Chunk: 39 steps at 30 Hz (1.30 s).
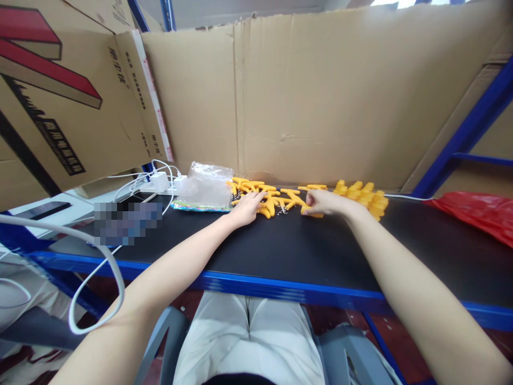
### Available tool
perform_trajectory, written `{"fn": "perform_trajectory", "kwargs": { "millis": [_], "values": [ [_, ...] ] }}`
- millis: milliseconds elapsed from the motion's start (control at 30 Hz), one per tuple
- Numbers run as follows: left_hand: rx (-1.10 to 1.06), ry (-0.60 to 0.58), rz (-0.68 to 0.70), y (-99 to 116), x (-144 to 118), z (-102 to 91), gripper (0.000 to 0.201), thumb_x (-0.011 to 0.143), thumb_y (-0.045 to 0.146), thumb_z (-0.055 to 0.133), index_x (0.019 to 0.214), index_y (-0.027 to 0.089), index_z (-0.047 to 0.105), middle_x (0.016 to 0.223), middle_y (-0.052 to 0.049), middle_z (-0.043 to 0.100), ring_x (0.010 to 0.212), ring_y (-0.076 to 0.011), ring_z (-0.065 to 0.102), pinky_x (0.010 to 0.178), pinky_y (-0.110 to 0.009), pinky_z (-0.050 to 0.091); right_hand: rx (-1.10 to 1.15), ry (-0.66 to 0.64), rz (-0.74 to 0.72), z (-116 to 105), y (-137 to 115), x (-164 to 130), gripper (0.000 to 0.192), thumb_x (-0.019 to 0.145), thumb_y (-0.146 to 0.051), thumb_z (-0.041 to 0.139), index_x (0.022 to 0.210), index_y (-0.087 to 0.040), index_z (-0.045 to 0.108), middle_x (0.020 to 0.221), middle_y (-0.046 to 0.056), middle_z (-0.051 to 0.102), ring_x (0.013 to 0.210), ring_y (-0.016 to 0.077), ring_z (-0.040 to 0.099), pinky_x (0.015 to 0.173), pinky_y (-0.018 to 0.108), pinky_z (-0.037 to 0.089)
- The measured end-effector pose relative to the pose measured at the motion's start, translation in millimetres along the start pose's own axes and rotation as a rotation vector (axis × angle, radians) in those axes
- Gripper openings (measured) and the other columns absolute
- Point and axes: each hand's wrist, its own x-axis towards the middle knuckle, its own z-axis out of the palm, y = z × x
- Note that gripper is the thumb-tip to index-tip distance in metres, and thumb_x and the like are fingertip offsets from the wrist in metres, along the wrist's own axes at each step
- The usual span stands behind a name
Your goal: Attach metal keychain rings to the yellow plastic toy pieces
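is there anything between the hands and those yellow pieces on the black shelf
Nothing visible. The left hand rests on the spread yellow pieces, and the right hand pinches one at its near edge, beside the stacked yellow pieces.

Cardboard wall (320,96) backs a black, blue-edged bench (288,251).

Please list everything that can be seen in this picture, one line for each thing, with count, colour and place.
orange plastic pieces: many, orange, spread at the back of the shelf under both hands
yellow pieces: a pile, yellow, right of the orange ones
plastic bag: one, clear, left of the orange pieces
charger: one, white, far left, with white cables
red bag: one, red, right end
shelf: one, black top, blue edge
cardboard wall: brown, behind
left hand: on orange pieces
right hand: pinching an orange piece
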Motion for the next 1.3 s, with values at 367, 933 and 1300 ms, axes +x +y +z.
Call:
{"fn": "perform_trajectory", "kwargs": {
  "millis": [367, 933, 1300],
  "values": [
    [-0.178, 0.391, -0.068, 0, 8, -12.0, 0.043, 0.09, 0.011, 0.034, 0.132, 0.016, 0.041, 0.114, -0.014, 0.057, 0.107, -0.0234, 0.051, 0.095, -0.046, 0.039, 0.083, -0.027, -0.065, -2, -10, -5, 0.044, 0.07, -0.015, 0.06, 0.113, -0.015, 0.056, 0.103, 0.009, 0.066, 0.087, 0.0204, 0.062, 0.069, 0.026, 0.046],
    [-0.408, 0.391, -0.257, 3, 7, -12.0, 0.048, 0.086, 0.008, 0.041, 0.133, 0.017, 0.036, 0.115, -0.015, 0.055, 0.109, -0.023, 0.053, 0.098, -0.043, 0.038, 0.111, 0.291, -0.23, -8, -18, -10, 0.027, 0.069, -0.019, 0.059, 0.095, -0.017, 0.055, 0.095, 0.009, 0.062, 0.085, 0.0197, 0.058, 0.075, 0.029, 0.044],
    [-0.481, 0.469, -0.293, 8, 7, -19.7, 0.05, 0.077, 0.009, 0.055, 0.125, 0.021, 0.046, 0.081, 0.001, 0.053, 0.06, -0.0071, 0.048, 0.065, -0.025, 0.045, 0.119, 0.168, -0.225, 2, -19, -7, 0.03, 0.067, -0.017, 0.06, 0.094, -0.021, 0.048, 0.085, 0.002, 0.061, 0.07, 0.0143, 0.055, 0.061, 0.023, 0.038]
  ]
}}
